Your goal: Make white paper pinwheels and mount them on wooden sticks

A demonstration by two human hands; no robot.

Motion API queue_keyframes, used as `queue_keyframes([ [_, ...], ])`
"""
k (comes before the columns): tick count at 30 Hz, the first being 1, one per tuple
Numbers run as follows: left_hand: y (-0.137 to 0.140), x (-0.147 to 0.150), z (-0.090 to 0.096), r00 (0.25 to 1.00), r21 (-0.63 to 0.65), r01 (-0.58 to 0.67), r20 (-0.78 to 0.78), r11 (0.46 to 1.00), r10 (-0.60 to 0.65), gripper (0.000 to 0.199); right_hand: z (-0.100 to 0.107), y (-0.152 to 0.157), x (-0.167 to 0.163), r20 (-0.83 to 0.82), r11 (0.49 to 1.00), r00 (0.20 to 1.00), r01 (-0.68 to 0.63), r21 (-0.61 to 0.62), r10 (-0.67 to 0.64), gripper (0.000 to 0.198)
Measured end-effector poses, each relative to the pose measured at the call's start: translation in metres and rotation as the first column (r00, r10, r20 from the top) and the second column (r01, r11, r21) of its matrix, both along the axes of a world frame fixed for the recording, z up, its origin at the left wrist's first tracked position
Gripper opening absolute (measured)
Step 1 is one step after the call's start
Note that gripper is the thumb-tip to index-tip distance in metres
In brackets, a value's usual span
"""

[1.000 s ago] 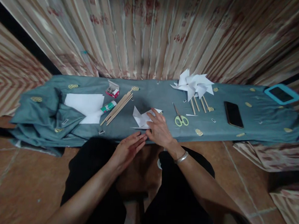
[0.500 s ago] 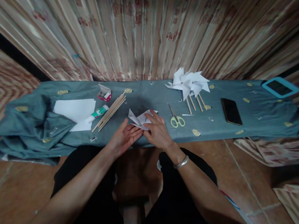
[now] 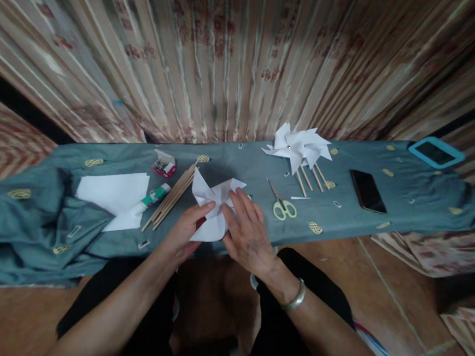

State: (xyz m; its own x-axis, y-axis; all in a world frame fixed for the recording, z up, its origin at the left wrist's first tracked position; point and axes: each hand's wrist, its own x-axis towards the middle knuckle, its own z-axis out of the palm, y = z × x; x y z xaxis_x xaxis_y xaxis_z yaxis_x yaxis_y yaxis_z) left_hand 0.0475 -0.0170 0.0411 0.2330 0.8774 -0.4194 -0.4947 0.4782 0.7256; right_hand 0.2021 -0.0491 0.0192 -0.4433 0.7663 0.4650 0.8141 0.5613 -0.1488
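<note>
A white paper pinwheel with folded blades is held above the near edge of the cloth-covered table. My left hand grips its left side, the thumb on top near the centre and the other fingers underneath. On the right side, my right hand lays its fingers on the paper, index finger close to the middle. Left of the pinwheel lies a bundle of wooden sticks. Green-handled scissors rest to the right of my right hand.
Finished pinwheels on sticks lie at the back right. Farther right are a black phone and a blue-framed tablet. On the left are white paper sheets, a glue stick and a small red box of pins.
The pinwheel has turned to face me, its blades now spread in view. My left hand has gone from an open palm beneath the paper to gripping it. The camera view has shifted slightly.
</note>
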Motion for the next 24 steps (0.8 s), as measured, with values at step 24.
queue_keyframes([
  [24, -0.005, -0.025, -0.014, 0.982, -0.009, -0.094, -0.165, 0.996, 0.092, 0.042, 0.010, -0.004, -0.020, -0.242, 0.992, 0.970, -0.037, -0.124, 0.006, 0.042],
])
